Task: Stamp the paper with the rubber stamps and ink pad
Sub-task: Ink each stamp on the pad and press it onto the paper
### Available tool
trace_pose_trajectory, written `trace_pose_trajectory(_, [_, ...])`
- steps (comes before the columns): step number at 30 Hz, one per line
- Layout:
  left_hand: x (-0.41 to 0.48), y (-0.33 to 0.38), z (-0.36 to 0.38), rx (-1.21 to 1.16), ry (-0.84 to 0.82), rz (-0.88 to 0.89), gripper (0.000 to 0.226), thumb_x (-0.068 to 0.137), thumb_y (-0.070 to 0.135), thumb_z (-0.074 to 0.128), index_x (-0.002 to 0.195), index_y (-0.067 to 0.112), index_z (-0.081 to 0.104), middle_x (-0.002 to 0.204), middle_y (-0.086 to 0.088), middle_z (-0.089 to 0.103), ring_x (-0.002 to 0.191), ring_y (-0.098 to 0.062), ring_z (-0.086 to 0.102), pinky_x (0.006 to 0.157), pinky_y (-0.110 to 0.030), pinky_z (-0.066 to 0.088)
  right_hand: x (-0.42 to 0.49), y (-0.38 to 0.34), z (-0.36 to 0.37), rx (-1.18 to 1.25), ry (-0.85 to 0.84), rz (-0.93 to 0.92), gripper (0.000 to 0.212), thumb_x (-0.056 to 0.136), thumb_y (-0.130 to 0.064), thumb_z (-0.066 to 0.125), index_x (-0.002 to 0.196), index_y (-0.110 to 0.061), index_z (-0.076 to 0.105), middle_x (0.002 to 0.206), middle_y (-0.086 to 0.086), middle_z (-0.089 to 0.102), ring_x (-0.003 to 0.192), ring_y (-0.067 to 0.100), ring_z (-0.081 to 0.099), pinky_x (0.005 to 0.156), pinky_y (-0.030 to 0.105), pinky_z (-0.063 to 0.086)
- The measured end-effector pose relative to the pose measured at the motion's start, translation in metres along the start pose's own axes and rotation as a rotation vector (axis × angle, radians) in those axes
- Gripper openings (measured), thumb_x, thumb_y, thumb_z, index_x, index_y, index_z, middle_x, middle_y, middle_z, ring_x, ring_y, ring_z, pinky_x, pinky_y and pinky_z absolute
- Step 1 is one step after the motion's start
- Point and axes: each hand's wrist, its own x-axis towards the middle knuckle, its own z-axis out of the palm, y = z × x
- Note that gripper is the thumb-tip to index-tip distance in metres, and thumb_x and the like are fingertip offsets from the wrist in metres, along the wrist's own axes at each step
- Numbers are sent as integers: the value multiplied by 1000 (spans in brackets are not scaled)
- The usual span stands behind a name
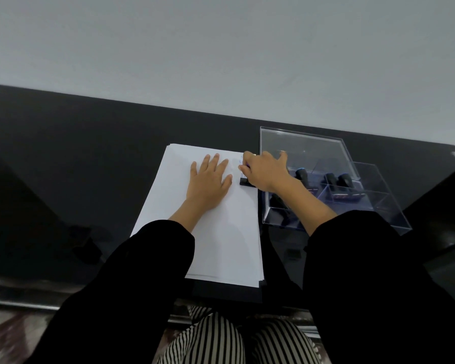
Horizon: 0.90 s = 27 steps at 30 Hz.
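Black rubber stamp (246,182): right grip (264,170) is pinching it down at the right edge of the paper stack (221,245), left grip (208,182) is lying spread flat on the sheets; overhanging that edge is likely risking a partial, smeared print.

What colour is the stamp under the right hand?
The stamp is black; head view shows it.

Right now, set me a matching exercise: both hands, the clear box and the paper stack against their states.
Things: 1 left hand; 2 right hand; 3 clear box; 4 paper stack.
States: A holds spare stamps; B lies white on the black table; C rests flat on the paper stack; D grips a stamp at the stack's right edge.
Pairs: 1-C, 2-D, 3-A, 4-B.
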Motion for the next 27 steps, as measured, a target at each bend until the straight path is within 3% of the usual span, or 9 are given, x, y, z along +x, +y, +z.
trace_pose_trajectory(5, [-2, 0, -3, -112, 116, -8, 46, 98, 36, 37, 140, 17, 38, 150, -4, 32, 140, -19, 26, 114, -39, 16, -10, 1, 6, -14, 183, -17, 32, 102, -32, 26, 110, -13, 51, 104, 2, 65, 115, 24, 48, 109, 53, 17])
trace_pose_trajectory(8, [-2, -3, -5, -227, 169, 21, 39, 97, 25, 42, 133, 11, 49, 142, -6, 44, 133, -21, 38, 111, -36, 23, -18, 5, -1, 108, 376, -7, 29, 101, -31, 28, 103, -14, 52, 97, 1, 64, 107, 23, 49, 104, 44, 23])
trace_pose_trajectory(11, [-3, -4, -11, -311, 235, 78, 30, 93, 10, 45, 120, 3, 59, 128, -12, 57, 119, -27, 51, 104, -36, 35, -23, 13, -20, 274, 468, 39, 29, 101, -30, 30, 102, -12, 53, 87, -1, 56, 102, 23, 48, 96, 40, 27])
trace_pose_trajectory(14, [-6, 3, -18, -382, 253, 105, 29, 94, 5, 43, 117, 1, 60, 123, -12, 59, 112, -27, 55, 99, -32, 38, -30, 23, -34, 316, 463, 71, 29, 101, -29, 30, 102, -12, 53, 83, -2, 50, 103, 23, 47, 95, 38, 27])
trace_pose_trajectory(18, [-13, 21, -32, -439, 209, 125, 30, 97, 10, 40, 123, 7, 55, 130, -7, 55, 117, -21, 52, 100, -23, 38, -44, 31, -40, 311, 409, 97, 27, 101, -31, 29, 100, -15, 51, 85, -4, 51, 105, 24, 47, 97, 39, 27])
trace_pose_trajectory(22, [-21, 38, -50, -438, 192, 171, 31, 97, 7, 39, 124, 9, 54, 131, -6, 54, 118, -21, 52, 99, -26, 40, -64, 36, -43, 294, 334, 119, 20, 101, -31, 29, 89, -20, 39, 83, 0, 50, 105, 26, 47, 98, 42, 27])
trace_pose_trajectory(27, [-35, 53, -71, -403, 193, 234, 32, 95, 4, 38, 121, 9, 56, 127, -6, 56, 116, -21, 52, 98, -33, 43, -90, 44, -47, 297, 265, 142, 18, 101, -31, 29, 89, -21, 39, 82, 0, 51, 107, 26, 47, 97, 40, 26])
